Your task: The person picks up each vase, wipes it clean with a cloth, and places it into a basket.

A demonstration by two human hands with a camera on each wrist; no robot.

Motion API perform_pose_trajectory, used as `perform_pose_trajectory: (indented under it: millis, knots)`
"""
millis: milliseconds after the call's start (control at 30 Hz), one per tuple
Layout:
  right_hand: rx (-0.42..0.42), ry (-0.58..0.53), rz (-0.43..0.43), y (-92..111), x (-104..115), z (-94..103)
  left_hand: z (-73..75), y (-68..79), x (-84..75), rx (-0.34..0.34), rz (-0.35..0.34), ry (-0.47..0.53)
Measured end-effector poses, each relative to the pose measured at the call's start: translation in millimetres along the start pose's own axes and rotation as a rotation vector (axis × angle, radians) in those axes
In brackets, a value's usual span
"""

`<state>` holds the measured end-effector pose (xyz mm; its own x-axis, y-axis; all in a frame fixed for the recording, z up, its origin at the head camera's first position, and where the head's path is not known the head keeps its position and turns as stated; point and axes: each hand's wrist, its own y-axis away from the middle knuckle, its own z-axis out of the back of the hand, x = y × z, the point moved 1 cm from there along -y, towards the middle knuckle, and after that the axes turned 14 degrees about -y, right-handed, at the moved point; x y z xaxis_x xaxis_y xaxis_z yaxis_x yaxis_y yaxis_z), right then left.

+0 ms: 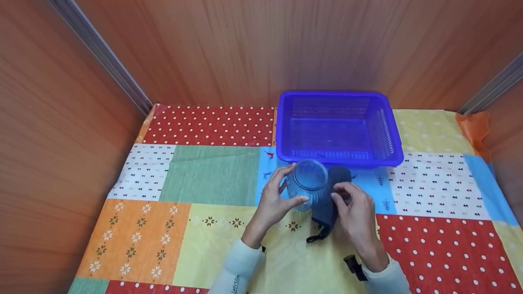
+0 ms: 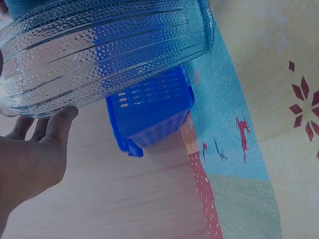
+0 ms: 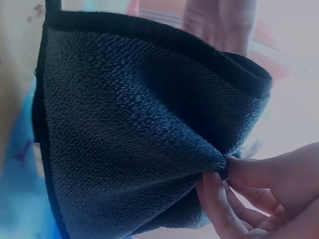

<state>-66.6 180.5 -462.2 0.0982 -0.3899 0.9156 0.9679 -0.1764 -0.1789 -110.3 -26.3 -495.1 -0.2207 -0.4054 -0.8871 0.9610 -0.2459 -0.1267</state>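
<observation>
A clear glass jar [image 1: 307,194] with ribbed, dimpled sides is tilted toward the head camera, its round mouth facing up. My left hand [image 1: 274,200] grips it, thumb on the near side and fingers round the left; the left wrist view shows the textured glass [image 2: 99,59] close up above the fingers. Against the jar's right side hangs a dark grey towel [image 1: 340,176] with black edging and a small hanging loop [image 1: 316,238]. My right hand [image 1: 356,210] pinches a fold of it between thumb and fingertips, and the plush cloth [image 3: 124,129] bunches toward that pinch.
Just behind the hands stands a purple plastic basket [image 1: 339,162] with slotted walls and nothing inside. A patchwork-print cloth [image 1: 216,175] covers the table. Wood-grain panels [image 1: 245,53] rise behind it and on both sides.
</observation>
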Motion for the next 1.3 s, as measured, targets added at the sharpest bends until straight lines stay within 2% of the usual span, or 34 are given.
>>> perform_pose_trajectory:
  millis: [167, 267, 767, 1033, 1133, 1300]
  knots:
    - [-0.015, 0.002, 0.038, -1.3, 10.0, -0.2, -1.4, 1.5, 1.2, -0.008, -0.005, -0.013]
    - [-0.012, 0.008, 0.034, -0.9, 11.5, -0.5, -2.6, 2.0, 1.9, -0.009, -0.006, -0.008]
    - [0.02, 0.002, 0.01, 3.1, 1.9, -2.5, -2.4, 2.4, 1.9, 0.0, 0.009, -0.008]
    - [-0.003, 0.019, 0.037, 6.1, -13.7, -6.6, -2.4, 1.2, 2.1, -0.005, 0.0, -0.01]
    - [-0.005, 0.02, 0.057, 6.6, -25.4, -10.9, -2.2, 0.7, 2.3, -0.009, 0.0, -0.016]
    - [0.023, 0.012, 0.04, 6.7, -45.9, -21.3, -2.1, -0.2, 2.8, -0.011, -0.013, -0.006]
